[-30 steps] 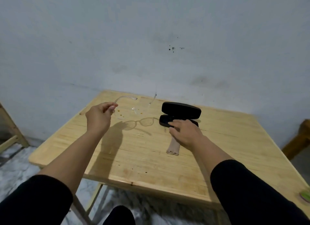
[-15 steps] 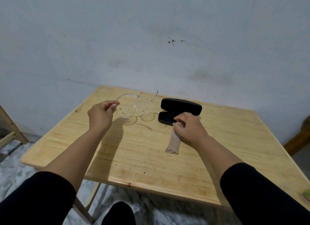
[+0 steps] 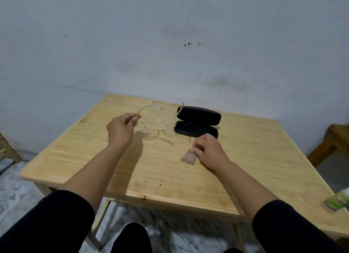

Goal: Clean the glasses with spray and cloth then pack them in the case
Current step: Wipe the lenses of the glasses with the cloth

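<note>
The left hand (image 3: 120, 128) pinches one temple of the glasses (image 3: 156, 121) between thumb and fingers, holding them raised above the far part of the surface (image 3: 151, 169). The right hand (image 3: 208, 151) is closed around the cloth (image 3: 188, 158), whose frilled end touches the wood and whose upper part is hidden in the fist. The glasses are clear-framed and hard to trace; both lenses carry brown specks. One black case (image 3: 197, 123) lies open near the far edge. A green-labelled object (image 3: 337, 202), cut off by the frame, sits at the right edge.
</note>
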Available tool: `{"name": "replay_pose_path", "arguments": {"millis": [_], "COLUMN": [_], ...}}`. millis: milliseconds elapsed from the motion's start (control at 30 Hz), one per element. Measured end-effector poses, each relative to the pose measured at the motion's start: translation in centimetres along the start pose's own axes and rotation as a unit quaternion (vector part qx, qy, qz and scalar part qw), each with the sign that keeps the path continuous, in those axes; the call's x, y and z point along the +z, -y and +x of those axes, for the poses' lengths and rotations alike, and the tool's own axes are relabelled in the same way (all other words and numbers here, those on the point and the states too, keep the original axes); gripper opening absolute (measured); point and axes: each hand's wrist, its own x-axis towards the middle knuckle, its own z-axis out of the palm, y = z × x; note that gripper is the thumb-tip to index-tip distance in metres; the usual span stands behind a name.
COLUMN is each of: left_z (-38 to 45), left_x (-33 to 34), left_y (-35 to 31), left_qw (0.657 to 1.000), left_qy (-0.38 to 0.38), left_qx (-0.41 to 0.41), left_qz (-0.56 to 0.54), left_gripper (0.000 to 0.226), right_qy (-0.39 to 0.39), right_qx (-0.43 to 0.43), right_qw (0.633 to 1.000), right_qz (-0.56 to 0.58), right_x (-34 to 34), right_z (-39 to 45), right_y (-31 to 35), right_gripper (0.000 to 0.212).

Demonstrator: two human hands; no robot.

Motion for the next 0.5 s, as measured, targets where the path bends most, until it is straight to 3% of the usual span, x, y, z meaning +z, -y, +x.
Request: {"name": "replay_pose_path", "arguments": {"millis": [100,167,300,500], "left_z": [-0.5,-0.7,-1.5,-2.8], "left_x": [0.1,0.1,0.4,1.3], "left_y": [-0.2,-0.3,-0.7,-1.6], "left_qw": [1.0,1.0,1.0,0.998], "left_qy": [0.003,0.006,0.022,0.051], "left_qx": [0.005,0.008,0.009,0.039], "left_qz": [-0.003,-0.004,-0.017,-0.02], "left_gripper": [0.017,0.016,0.016,0.017], "right_qy": [-0.034,-0.077,-0.114,-0.157], "right_qx": [0.017,0.066,0.12,0.119], "right_qw": [0.998,0.984,0.901,0.851], "right_qz": [0.04,0.148,0.402,0.487], "right_x": [0.4,0.1,-0.5,-0.4], "right_z": [-0.1,-0.4,-0.2,0.2], "right_y": [0.7,1.8,3.6,5.1], "right_gripper": [0.013,0.012,0.021,0.021]}}
